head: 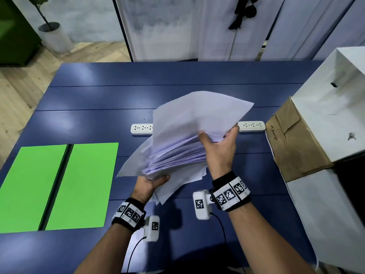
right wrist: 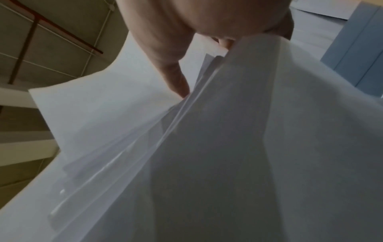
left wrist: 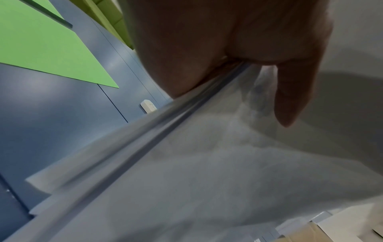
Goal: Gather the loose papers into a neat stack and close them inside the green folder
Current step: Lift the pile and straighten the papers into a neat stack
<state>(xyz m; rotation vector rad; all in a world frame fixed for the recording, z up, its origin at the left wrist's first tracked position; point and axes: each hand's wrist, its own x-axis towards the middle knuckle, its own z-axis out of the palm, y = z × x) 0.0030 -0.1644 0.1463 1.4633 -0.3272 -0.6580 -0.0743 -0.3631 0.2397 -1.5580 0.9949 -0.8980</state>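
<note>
A thick, fanned bundle of white papers (head: 189,131) is lifted off the blue table (head: 98,99), tilted up at the far end. My left hand (head: 152,181) grips its near corner from below, thumb on the edge. My right hand (head: 219,147) grips the right edge, thumb on top and fingers behind the sheets. A few more sheets (head: 177,186) lie on the table beneath. The green folder (head: 59,184) lies open and flat at the left. In the wrist views the papers (left wrist: 207,163) (right wrist: 228,147) fill the frame with the left hand (left wrist: 238,54) and right hand (right wrist: 199,37) pinching them.
Two white power strips (head: 141,129) (head: 251,125) lie behind the papers. A brown cardboard box (head: 292,143) and white boxes (head: 331,107) stand along the right edge. A potted plant (head: 53,36) stands on the floor at the far left.
</note>
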